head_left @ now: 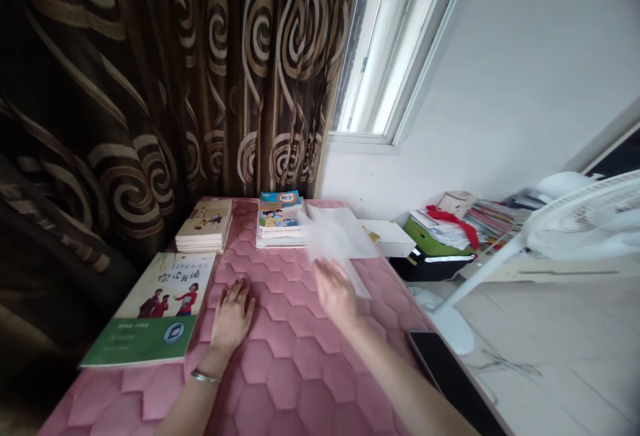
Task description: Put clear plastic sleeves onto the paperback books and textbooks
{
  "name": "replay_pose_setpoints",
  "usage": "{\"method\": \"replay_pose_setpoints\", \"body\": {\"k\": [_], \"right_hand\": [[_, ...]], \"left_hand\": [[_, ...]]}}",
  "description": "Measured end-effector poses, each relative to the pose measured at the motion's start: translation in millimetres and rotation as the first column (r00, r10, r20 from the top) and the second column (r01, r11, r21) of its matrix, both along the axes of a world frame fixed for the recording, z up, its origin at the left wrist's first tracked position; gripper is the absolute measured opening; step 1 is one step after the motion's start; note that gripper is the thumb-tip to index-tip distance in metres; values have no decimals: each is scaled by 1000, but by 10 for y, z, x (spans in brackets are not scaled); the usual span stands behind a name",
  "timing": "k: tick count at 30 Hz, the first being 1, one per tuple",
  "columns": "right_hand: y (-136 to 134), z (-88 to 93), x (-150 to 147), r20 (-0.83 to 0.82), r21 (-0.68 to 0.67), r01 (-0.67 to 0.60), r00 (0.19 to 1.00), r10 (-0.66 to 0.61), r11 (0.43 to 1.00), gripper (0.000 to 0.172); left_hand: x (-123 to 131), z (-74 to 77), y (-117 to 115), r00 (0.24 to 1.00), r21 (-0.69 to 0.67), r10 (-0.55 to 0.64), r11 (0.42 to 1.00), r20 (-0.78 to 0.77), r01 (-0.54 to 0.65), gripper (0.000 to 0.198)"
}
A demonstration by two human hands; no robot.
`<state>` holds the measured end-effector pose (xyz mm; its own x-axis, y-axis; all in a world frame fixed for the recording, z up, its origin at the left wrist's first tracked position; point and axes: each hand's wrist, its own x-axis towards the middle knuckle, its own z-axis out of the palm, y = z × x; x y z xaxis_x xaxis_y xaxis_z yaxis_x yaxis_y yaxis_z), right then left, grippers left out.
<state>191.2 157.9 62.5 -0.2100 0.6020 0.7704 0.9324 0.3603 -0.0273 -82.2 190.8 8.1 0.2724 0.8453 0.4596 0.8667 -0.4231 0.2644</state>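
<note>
My left hand (233,313) lies flat on the pink quilted table cover (290,369), fingers stretched out, just right of a green-and-cream book (155,309). My right hand (336,293) is blurred by motion at the lower edge of a clear plastic sheet (340,239). Whether it grips the sheet is not clear. Behind the sheet stands a stack of books with a blue cover on top (280,219). A second stack of books (206,225) sits at the back left.
A dark patterned curtain (150,89) hangs behind the table. A black phone (445,366) lies at the right edge. On the floor to the right are a white fan (575,223), a white box (390,237) and piled books and papers (450,226).
</note>
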Motion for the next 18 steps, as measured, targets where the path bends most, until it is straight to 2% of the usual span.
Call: {"method": "replay_pose_setpoints", "body": {"k": [2, 4, 6, 8, 11, 15, 17, 18], "right_hand": [[-372, -193, -316, 132, -11, -154, 979, 154, 988, 41], [-654, -394, -584, 173, -18, -237, 956, 236, 971, 37], [-815, -547, -769, 164, -62, -259, 950, 266, 964, 32], [-883, -614, -879, 136, -134, -267, 949, 285, 954, 29], [-933, -538, -966, 53, -267, -290, 948, 314, 919, 24], [-1020, -243, -940, -147, -389, -367, 930, 336, 845, 21], [-1015, -112, -803, -257, -403, -321, 939, 231, 857, 20], [-988, -71, -700, -305, -417, -244, 945, 118, 875, 25]], "left_hand": [[-4, 32, -14, 999, -25, -9, 1000, 38, 10, 39], [-14, 82, -37, 997, -72, -25, 997, 79, 30, 43], [-26, 138, -62, 993, -115, -40, 992, 107, 53, 45], [-33, 185, -79, 992, -141, -51, 988, 112, 66, 42], [-22, 231, -92, 994, -166, -49, 984, 97, 65, 35], [73, 301, -206, 995, -156, -20, 987, 103, 36, 29], [167, 359, -365, 990, -130, -81, 987, 113, 95, 30], [224, 388, -468, 984, -118, -138, 981, 110, 151, 30]]}}
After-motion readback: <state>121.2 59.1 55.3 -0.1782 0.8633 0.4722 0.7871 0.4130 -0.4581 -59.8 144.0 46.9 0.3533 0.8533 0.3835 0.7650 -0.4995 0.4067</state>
